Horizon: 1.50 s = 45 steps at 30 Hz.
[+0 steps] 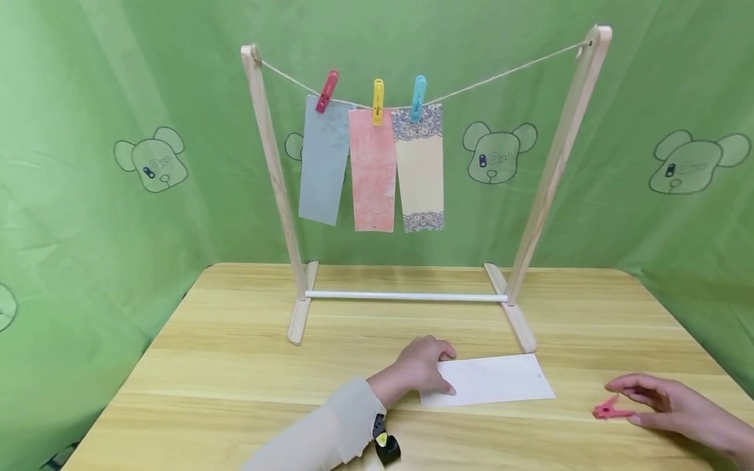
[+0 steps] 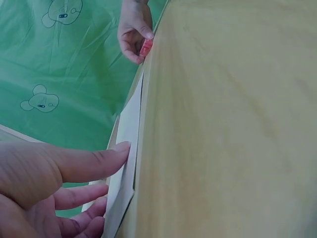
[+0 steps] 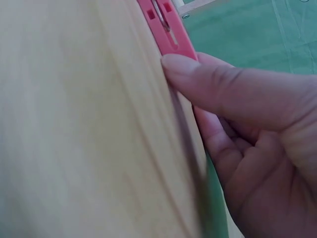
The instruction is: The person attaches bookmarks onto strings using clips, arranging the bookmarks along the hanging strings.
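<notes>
On the tabletop lies a white card (image 1: pixel 495 379). My left hand (image 1: pixel 421 366) spans its left end, with the thumb at the near edge and the fingers at the far edge. In the left wrist view, the thumb rests against the card (image 2: pixel 129 124) and the other fingers curl behind it. My right hand (image 1: pixel 677 409) has thumb and forefinger at the two handle ends of a red clothespin (image 1: pixel 609 410), low over the table to the right of the card. Its thumb touches the clothespin's handle (image 3: pixel 173 37) in the right wrist view.
A wooden stand (image 1: pixel 554 170) with a sagging string (image 1: pixel 506 70) stands behind. From it hang a blue-grey card (image 1: pixel 323 163), a pink card (image 1: pixel 373 176) and a patterned cream card (image 1: pixel 421 170), each held by a clothespin. A white bar (image 1: pixel 406 296) joins the feet.
</notes>
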Motion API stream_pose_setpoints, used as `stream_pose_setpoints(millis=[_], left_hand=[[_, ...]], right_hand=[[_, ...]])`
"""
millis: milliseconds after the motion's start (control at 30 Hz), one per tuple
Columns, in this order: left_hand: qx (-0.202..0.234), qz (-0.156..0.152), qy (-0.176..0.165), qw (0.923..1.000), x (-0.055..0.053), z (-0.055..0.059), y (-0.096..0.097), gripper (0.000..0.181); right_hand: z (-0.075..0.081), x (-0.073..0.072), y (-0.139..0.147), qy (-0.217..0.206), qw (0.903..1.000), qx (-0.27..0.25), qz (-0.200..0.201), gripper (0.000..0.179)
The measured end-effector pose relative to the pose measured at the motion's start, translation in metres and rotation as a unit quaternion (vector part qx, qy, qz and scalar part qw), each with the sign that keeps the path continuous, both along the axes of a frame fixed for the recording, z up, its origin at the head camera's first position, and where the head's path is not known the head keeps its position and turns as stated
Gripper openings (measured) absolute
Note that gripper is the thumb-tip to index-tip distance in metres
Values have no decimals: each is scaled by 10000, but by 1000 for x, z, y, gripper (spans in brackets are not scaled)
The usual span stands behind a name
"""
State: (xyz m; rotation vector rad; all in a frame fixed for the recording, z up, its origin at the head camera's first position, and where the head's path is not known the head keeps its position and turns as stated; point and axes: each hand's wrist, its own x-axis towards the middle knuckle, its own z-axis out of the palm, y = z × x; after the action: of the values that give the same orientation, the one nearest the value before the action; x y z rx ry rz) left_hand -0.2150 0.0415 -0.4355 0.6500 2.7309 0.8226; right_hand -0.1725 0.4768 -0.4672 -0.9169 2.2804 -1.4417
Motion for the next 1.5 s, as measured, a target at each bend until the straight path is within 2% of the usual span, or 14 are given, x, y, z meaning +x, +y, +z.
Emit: stream_pose_setpoints(millis=[167,333,400,633,767,867,967,1033,1167,1267,1367,1500], left_hand=[[-111,-98,150,9998,0,2,-3,50],[-41,-118,88,9999,0,3,-4,50],[-5,-77,-8,10000,0,3,-3,48],[284,46,-328,9990,-4,2,-4,24],[668,18,-644,9957,-7,1,-8,7],[915,-21,-937,9914,-8,2,-11,9],[998,-119,-1078,9891,-9,3,-14,11],[1017,-196,-1154,9879,-10,3,-15,10],[1132,-372,-1326,9840,-14,2,-18,9],[1316,-491,-1404,9801,-18,3,-20,7],[1499,-557,-1474,9761,-22,5,-23,7],[1795,-488,-1652,9686,-27,12,-28,6]], right_hand=[[0,-1,-2,277,9996,26,-23,36],[1,0,-3,493,9985,213,-135,33],[2,0,-3,489,9983,295,-152,32],[13,-4,-11,82,9988,464,-125,27],[18,-7,-23,16,9995,295,-60,27],[22,-10,-33,20,9999,115,9,27],[27,-12,-44,109,9997,96,-209,29],[33,-12,-53,240,9975,296,-589,31],[46,-13,-72,309,9852,725,-1524,35],[54,-18,-86,83,9772,749,-1987,37],[60,-24,-98,-263,9741,495,-2192,35],[67,-32,-111,-454,9745,25,-2197,30]])
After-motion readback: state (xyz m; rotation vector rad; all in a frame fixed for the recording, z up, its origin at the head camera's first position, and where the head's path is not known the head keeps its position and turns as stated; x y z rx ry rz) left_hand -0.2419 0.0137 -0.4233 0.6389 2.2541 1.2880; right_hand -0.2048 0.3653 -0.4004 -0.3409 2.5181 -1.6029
